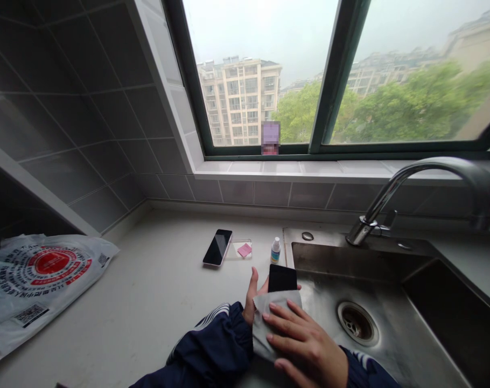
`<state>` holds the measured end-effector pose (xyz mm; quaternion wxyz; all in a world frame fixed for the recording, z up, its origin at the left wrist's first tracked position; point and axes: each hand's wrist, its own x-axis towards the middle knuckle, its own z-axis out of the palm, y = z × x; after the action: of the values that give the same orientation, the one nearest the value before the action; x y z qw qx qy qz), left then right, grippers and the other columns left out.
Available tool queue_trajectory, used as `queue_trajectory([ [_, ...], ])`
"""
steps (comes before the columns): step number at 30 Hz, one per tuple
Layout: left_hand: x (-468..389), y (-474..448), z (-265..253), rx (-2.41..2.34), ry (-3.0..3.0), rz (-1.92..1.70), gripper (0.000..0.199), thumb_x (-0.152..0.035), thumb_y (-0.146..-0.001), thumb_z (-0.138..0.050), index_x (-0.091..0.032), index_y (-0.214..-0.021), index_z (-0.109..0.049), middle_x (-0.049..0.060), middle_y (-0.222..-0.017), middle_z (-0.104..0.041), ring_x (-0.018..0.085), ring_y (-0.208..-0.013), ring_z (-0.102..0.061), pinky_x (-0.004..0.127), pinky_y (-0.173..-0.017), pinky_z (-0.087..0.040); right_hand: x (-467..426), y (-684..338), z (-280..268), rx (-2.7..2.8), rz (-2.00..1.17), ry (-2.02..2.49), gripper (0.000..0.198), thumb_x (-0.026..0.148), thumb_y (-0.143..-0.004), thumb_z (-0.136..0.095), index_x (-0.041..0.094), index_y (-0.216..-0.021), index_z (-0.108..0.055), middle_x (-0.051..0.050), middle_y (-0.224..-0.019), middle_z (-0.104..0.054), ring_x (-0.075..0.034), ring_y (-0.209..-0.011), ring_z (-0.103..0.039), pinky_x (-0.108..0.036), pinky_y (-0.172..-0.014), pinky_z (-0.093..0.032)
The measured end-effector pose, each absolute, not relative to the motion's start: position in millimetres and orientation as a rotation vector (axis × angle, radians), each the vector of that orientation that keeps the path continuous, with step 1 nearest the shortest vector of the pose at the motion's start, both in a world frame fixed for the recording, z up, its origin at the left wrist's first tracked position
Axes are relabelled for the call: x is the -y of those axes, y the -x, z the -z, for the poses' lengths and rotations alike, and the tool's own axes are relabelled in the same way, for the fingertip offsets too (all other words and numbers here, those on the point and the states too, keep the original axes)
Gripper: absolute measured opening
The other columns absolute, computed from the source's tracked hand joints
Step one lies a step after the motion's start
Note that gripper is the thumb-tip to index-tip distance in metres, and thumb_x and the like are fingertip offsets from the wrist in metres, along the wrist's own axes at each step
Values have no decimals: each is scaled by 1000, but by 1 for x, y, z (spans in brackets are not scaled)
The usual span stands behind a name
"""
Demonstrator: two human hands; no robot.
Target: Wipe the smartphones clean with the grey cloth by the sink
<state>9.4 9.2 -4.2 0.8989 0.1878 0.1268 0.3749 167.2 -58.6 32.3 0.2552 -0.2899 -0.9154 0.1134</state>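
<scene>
My left hand [250, 295] is closed around a dark, flat, phone-shaped device [282, 278], its thumb up on the left side and fingertips showing at the right edge. A light grey cloth [265, 345] covers the lower part of the device. My right hand [303, 339] lies flat on the cloth with its fingers spread, pressing it against the device. A small white-capped bottle [275, 250] stands just beyond the device. A phone [218, 248] lies on the counter with its dark screen up, beside a clear case [242, 242] with a pink square [244, 250] on it.
The steel sink [321, 291] is at the right, with its drain [357, 322] and a curved chrome faucet [384, 199] behind it. A printed plastic bag [47, 280] rests on the left of the pale counter [156, 302]. A window sill [249, 167] runs along the back.
</scene>
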Motion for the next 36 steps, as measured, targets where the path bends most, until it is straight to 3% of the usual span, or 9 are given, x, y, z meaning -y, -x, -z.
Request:
queue_trajectory([
  [8, -13, -7, -9, -311, -339, -794, 95, -83, -75, -28, -6, -125, -53, 22, -106, -67, 29, -87, -65, 45, -87, -43, 58, -169, -33, 2465, -238, 738, 20, 23, -90, -56, 25, -106, -68, -2, -124, -65, -20, -129, -49, -44, -115, -29],
  [12, -13, -12, -7, -308, -291, -831, 85, -76, -80, -34, -8, -126, -54, 19, -102, -69, 25, -80, -66, 41, -83, -46, 55, -172, -34, 2467, -155, 745, 21, 20, -92, -54, 22, -107, -68, -4, -122, -66, -20, -127, -51, -43, -113, -33],
  [22, -10, -16, -11, -329, -382, -829, 78, -68, -86, -33, -10, -137, -44, 18, -117, -64, 29, -109, -61, 43, -102, -38, 43, -183, -18, 2373, 58, 1085, 45, 24, -92, -53, 18, -137, -51, -10, -146, -42, -30, -139, -31, -52, -108, -37],
  [36, -4, -24, -11, -222, -448, -797, 67, -58, -90, -39, -10, -135, -49, 16, -129, -59, 29, -131, -44, 40, -114, -21, 38, -181, -6, 2222, 64, 1318, 61, 30, -95, -47, 19, -151, -25, -10, -155, -25, -33, -142, -23, -53, -109, -36],
])
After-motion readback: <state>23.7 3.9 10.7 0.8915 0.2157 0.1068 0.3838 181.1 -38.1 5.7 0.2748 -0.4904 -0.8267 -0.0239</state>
